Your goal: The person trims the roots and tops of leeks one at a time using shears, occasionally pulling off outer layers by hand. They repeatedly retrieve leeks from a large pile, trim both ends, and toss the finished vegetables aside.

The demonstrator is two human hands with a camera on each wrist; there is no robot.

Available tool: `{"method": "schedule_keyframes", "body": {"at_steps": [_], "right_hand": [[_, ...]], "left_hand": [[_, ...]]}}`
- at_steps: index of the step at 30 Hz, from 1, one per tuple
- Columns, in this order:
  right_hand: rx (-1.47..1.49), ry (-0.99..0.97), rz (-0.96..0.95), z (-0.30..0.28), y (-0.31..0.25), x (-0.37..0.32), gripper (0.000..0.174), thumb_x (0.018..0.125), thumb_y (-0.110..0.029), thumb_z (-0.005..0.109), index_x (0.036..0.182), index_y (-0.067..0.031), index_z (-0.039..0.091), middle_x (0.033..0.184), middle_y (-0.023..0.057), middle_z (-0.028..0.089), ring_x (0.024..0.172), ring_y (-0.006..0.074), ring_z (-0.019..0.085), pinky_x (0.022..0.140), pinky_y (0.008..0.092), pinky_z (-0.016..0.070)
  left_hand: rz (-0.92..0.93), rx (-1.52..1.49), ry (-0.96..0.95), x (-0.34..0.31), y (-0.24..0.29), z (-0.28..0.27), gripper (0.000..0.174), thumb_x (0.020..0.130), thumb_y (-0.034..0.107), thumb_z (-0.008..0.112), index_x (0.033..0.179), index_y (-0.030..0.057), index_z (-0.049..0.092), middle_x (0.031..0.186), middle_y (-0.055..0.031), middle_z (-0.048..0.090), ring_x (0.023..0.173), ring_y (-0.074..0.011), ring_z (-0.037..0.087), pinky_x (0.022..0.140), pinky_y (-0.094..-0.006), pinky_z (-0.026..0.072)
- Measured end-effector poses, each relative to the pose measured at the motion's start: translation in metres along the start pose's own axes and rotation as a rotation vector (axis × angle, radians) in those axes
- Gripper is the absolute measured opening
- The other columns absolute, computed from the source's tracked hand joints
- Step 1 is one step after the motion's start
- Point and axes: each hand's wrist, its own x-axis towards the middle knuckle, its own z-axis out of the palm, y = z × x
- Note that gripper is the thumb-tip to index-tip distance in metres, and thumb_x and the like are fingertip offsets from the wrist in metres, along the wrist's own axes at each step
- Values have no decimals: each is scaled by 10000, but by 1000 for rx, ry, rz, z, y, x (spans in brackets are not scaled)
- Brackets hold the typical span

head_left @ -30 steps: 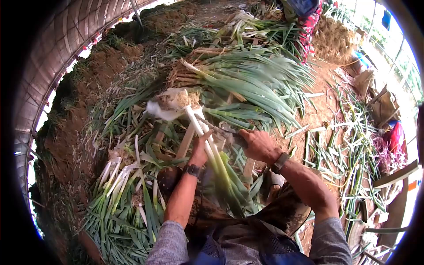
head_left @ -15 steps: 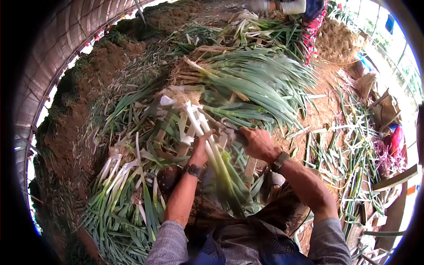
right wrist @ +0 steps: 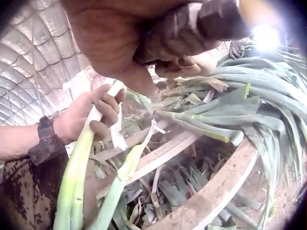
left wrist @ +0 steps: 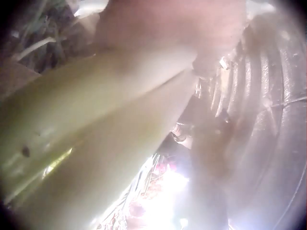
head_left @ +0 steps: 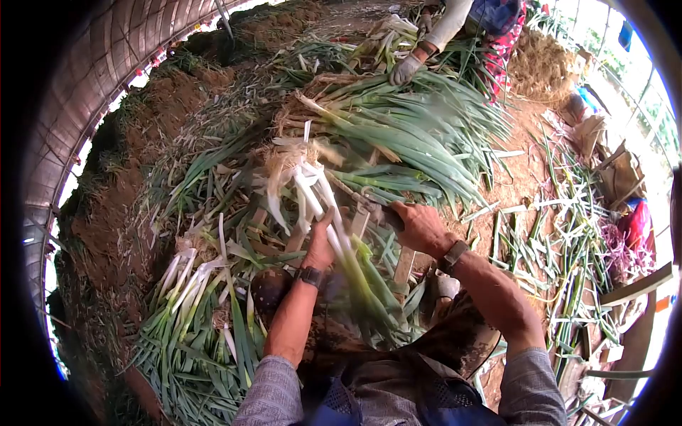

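Observation:
My left hand [head_left: 321, 245] grips white-and-green leek stalks [head_left: 347, 263] around their pale shafts, root ends pointing away from me. In the right wrist view the fingers of this left hand [right wrist: 96, 111] curl round the stalks [right wrist: 79, 160]. The left wrist view shows the leeks [left wrist: 96, 124] close up below blurred skin. A dark-handled tool [head_left: 384, 215] is held in my right hand [head_left: 424, 231], its front end just right of the shafts. In the right wrist view my fingers wrap its dark grip [right wrist: 184, 31]. Loose white skin [head_left: 277, 202] hangs near the roots [head_left: 283, 162].
A pile of leeks [head_left: 419, 138] lies beyond on wooden slats [head_left: 403, 270]. Trimmed leeks [head_left: 188, 284] lie at the left, and cut leaves [head_left: 568, 248] litter the right. Another person's gloved hand [head_left: 406, 70] touches the pile's far side.
White skin near the root ends has shifted and now hangs left of the shafts. My hands have barely moved. The other person's arm has come into view and reached toward the pile.

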Motion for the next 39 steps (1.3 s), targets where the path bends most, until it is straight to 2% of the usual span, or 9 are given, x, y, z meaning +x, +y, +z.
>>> {"method": "schedule_keyframes", "body": {"at_steps": [7, 18, 26, 30, 32, 33, 34, 36, 39], "right_hand": [[29, 64, -75, -1, -1, -3, 294, 791, -155, 629, 1078, -95, 616, 843, 173, 667, 757, 379, 637, 632, 469, 495], [34, 27, -73, -15, -16, -10, 236, 835, -236, 634, 1026, -99, 624, 733, 173, 644, 686, 393, 626, 601, 481, 488], [139, 48, -35, 1, 25, 11, 176, 802, -202, 632, 881, -44, 632, 693, 166, 629, 631, 321, 618, 595, 427, 475], [550, 238, 344, -38, 52, 20, 302, 736, -182, 701, 974, -2, 654, 688, 81, 616, 619, 154, 579, 594, 332, 480], [663, 250, 216, -34, 61, 11, 299, 748, -182, 725, 964, 4, 636, 696, 47, 589, 624, 117, 534, 577, 312, 453], [664, 248, 242, -34, 61, 6, 318, 758, -161, 730, 997, 24, 629, 714, 12, 546, 655, 102, 488, 590, 287, 415], [668, 244, 271, -33, 62, 1, 338, 768, -139, 735, 1029, 44, 623, 733, -24, 503, 687, 86, 443, 602, 262, 377], [721, 267, 273, -38, 67, -4, 328, 776, -156, 745, 1033, 10, 627, 673, -29, 487, 559, 79, 434, 488, 256, 353], [951, 503, 676, -50, 97, -6, 258, 776, -101, 716, 997, 7, 636, 740, 53, 614, 596, 124, 517, 557, 297, 425]], "left_hand": [[76, -52, -65, -4, 7, -1, 365, 935, 432, 580, 955, 72, 635, 698, -53, 602, 592, -194, 559, 499, -309, 435], [37, -121, -106, 0, 5, -5, 378, 964, 417, 536, 978, 47, 612, 775, -83, 642, 654, -219, 624, 544, -377, 533], [20, 400, 70, -26, -20, 33, 232, 864, 240, 683, 923, 17, 660, 747, -84, 666, 666, -186, 664, 557, -339, 548], [-92, 514, 3, -35, -38, 34, 217, 839, 218, 711, 900, 14, 670, 720, -79, 652, 624, -178, 650, 568, -316, 541], [381, 866, -185, -7, -67, -17, 196, 850, 203, 700, 904, 18, 670, 714, -70, 645, 605, -176, 643, 555, -319, 539], [-99, 376, 51, -26, -45, 13, 185, 866, 198, 683, 923, 22, 669, 712, -63, 640, 599, -174, 638, 553, -318, 538], [233, 648, -136, -27, -45, 8, 174, 880, 194, 672, 928, 27, 663, 702, -55, 634, 589, -172, 631, 548, -316, 536], [-115, 371, 72, -29, -26, 12, 180, 881, 205, 678, 929, 34, 651, 705, -53, 630, 585, -169, 626, 527, -314, 531], [-27, 333, 67, -24, -17, -7, 199, 884, 229, 680, 929, 39, 640, 713, -50, 628, 587, -170, 625, 497, -325, 528]]}}
